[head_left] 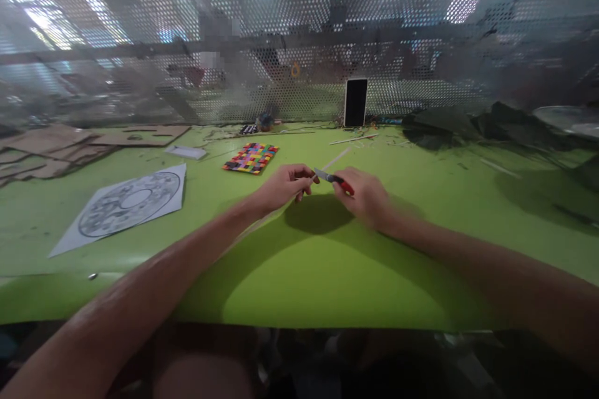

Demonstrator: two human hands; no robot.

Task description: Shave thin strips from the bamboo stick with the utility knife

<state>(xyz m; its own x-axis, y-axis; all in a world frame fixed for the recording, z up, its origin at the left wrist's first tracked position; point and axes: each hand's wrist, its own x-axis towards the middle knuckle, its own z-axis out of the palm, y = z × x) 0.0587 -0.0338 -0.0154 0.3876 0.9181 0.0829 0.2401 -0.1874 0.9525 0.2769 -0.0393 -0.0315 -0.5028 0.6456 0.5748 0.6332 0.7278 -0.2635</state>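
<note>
Above the middle of the green table, my left hand [291, 184] pinches a thin pale strip [336, 159] between thumb and fingers. One end of the strip runs up and right past the fingers; a fainter length trails down behind the left wrist. My right hand [366, 198] is closed around the red and black handle of a utility knife [344, 184]. Its blade points left and lies at the strip, close to my left fingertips; whether the edge touches it I cannot tell. Just beyond my left hand lies a small colourful woven square [251, 158].
A printed sheet with a ring pattern [135, 204] lies left on the green table [290, 287]. Cardboard pieces [140, 135] are farther back. A dark tablet-like panel [355, 103] stands against the perforated metal screen [299, 31]. Dark leaf-like material [435, 128] lies right.
</note>
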